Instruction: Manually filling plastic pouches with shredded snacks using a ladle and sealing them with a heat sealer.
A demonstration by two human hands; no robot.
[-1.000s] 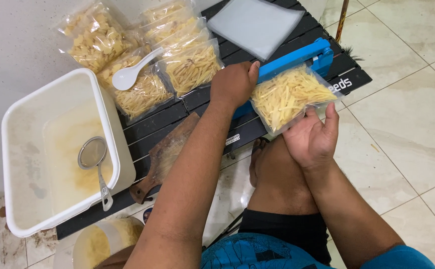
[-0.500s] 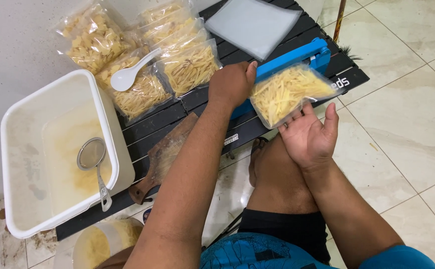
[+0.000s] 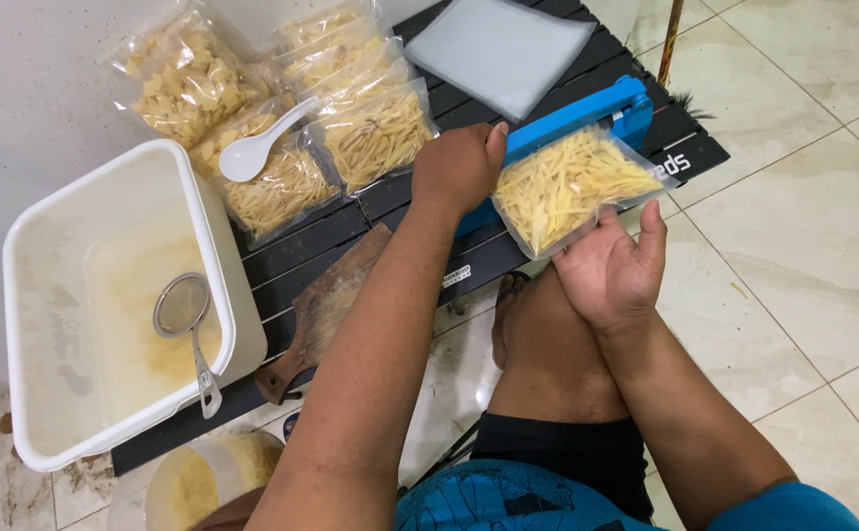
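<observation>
Two hands at one clear bag [image 3: 569, 185] of pale strips, lying on the slatted black table [image 3: 508, 251]. Left hand [image 3: 459, 169] fisted, pressed down on the blue sealer [image 3: 587, 110] bar over the bag's mouth. Right hand [image 3: 614, 270] open, cupped under the bag's bottom edge.

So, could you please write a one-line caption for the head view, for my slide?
Left hand presses the blue sealer on a bag of potato strips that the right hand supports.
</observation>
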